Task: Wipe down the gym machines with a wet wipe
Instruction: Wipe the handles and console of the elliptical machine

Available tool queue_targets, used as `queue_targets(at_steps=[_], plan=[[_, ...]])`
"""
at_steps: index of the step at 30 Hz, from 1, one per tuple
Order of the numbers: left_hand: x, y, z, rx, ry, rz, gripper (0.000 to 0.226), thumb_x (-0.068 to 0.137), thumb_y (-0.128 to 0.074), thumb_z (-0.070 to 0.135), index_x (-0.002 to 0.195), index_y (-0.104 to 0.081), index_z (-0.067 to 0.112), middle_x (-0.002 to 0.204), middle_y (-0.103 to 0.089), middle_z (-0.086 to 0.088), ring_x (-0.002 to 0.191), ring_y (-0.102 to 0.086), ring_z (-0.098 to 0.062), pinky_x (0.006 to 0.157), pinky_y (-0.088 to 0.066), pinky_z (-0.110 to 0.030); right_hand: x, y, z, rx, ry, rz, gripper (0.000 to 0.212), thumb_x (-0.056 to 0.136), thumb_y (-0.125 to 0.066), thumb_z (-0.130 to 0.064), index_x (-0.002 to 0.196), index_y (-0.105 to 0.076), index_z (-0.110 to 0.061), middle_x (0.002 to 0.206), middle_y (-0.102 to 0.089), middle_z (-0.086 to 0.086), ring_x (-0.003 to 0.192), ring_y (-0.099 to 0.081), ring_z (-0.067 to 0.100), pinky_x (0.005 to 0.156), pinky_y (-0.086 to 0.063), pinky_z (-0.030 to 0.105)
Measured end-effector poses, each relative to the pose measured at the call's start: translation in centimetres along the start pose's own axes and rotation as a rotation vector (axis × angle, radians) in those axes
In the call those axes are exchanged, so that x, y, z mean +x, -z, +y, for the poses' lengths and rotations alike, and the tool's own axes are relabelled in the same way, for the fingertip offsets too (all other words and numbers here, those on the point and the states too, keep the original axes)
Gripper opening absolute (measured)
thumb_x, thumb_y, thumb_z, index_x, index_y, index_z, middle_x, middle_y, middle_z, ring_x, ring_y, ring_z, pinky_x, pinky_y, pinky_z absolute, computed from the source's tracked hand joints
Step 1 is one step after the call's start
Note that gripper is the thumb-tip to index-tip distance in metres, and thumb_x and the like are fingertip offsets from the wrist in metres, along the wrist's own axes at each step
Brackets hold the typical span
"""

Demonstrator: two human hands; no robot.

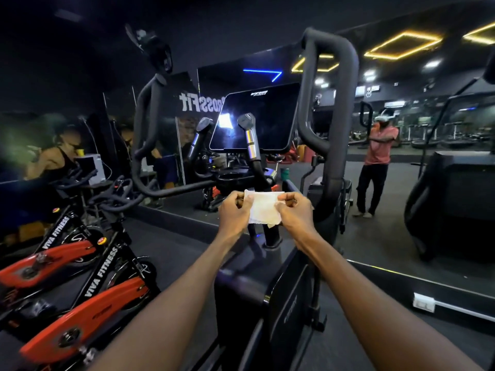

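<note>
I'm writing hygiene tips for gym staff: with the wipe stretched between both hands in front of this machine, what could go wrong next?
1. The wipe is pinched only at its edges by the left hand and right hand; it might tear or slip.
2. A wet wipe on the console screen could leave streaks or moisture.

The gym is dim, with black walls and ceiling swallowing most light. Yellow strip lights (pixel 403 44) in diamond outlines glow at the upper right, beside a few white ceiling spots (pixel 431 64), and a blue neon line (pixel 263 73) shows in the mirror (pixel 428 199). A white patch of glare sits on the dark console screen (pixel 257 116). The white wipe (pixel 263 207) is the brightest thing at centre, slightly overexposed. Wide-angle distortion bends the machine handles (pixel 329 103) and edges outward. The far left is smeared and out of focus, and the corners darken.
</note>
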State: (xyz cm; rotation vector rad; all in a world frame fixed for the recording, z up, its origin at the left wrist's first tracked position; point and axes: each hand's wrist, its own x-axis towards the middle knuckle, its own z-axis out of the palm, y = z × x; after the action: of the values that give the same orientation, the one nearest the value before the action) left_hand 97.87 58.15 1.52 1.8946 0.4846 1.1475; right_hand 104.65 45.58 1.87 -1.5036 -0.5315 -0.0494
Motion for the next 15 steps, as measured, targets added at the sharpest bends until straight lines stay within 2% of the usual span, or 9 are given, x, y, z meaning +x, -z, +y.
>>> queue_targets(at_steps=[2,5,7,8,10,12,15], plan=[[2.4,-0.9,-0.9,-0.001,-0.005,0.014,0.02,0.094,-0.063,0.03,0.088,-0.066,0.011,0.075,-0.066,-0.002,0.067,-0.057,-0.016,0.064,-0.046,-0.034,2.0,-0.8,0.0,-0.027,0.016,0.014,0.02,0.086,-0.06,0.001,0.087,-0.062,-0.019,0.09,-0.067,0.008,0.081,-0.066,0.023,0.066,-0.056,0.037],[6.4,-1.9,-1.3,-0.04,-0.059,0.047,0.023,0.095,-0.062,0.033,0.084,-0.063,0.012,0.074,-0.064,-0.001,0.067,-0.056,-0.017,0.064,-0.046,-0.035,5.5,-2.5,-0.3,-0.082,0.082,0.051,0.015,0.087,-0.061,-0.002,0.095,-0.064,-0.014,0.088,-0.065,0.001,0.073,-0.06,0.011,0.053,-0.045,0.012],[9.1,-2.4,-1.5,-0.065,-0.1,0.058,0.021,0.096,-0.062,0.029,0.084,-0.06,0.011,0.073,-0.061,-0.001,0.067,-0.053,-0.016,0.063,-0.044,-0.034,7.9,-3.7,-0.7,-0.117,0.119,0.071,0.015,0.087,-0.061,-0.003,0.097,-0.064,-0.014,0.092,-0.065,0.001,0.076,-0.06,0.011,0.049,-0.041,0.008],[10.5,-2.5,-1.6,-0.063,-0.117,0.052,0.019,0.096,-0.062,0.027,0.085,-0.06,0.012,0.073,-0.06,0.0,0.066,-0.053,-0.015,0.063,-0.043,-0.032,9.1,-4.4,-0.9,-0.13,0.129,0.081,0.015,0.088,-0.061,-0.003,0.097,-0.064,-0.015,0.094,-0.065,0.001,0.079,-0.062,0.013,0.053,-0.044,0.011],[13.8,-3.0,-2.0,-0.055,-0.15,0.038,0.014,0.095,-0.063,0.024,0.088,-0.061,0.012,0.074,-0.06,0.003,0.065,-0.054,-0.011,0.059,-0.043,-0.022,11.7,-6.1,-1.3,-0.18,0.166,0.106,0.017,0.087,-0.06,-0.004,0.095,-0.063,-0.018,0.096,-0.064,-0.002,0.09,-0.064,0.019,0.071,-0.054,0.028],[16.2,-3.2,-2.3,-0.056,-0.166,0.034,0.01,0.094,-0.064,0.021,0.089,-0.062,0.013,0.076,-0.061,0.005,0.066,-0.054,-0.004,0.056,-0.041,-0.009,13.5,-7.1,-2.0,-0.238,0.185,0.133,0.019,0.085,-0.057,-0.005,0.092,-0.061,-0.023,0.098,-0.065,-0.004,0.098,-0.063,0.023,0.088,-0.053,0.043],[19.7,-4.2,-2.8,-0.077,-0.18,0.027,0.01,0.091,-0.067,0.02,0.086,-0.064,0.012,0.079,-0.067,0.0,0.069,-0.057,-0.01,0.062,-0.042,-0.012,16.3,-8.5,-3.0,-0.336,0.23,0.207,0.021,0.086,-0.053,-0.007,0.092,-0.058,-0.026,0.105,-0.067,0.002,0.104,-0.061,0.027,0.094,-0.049,0.046]])
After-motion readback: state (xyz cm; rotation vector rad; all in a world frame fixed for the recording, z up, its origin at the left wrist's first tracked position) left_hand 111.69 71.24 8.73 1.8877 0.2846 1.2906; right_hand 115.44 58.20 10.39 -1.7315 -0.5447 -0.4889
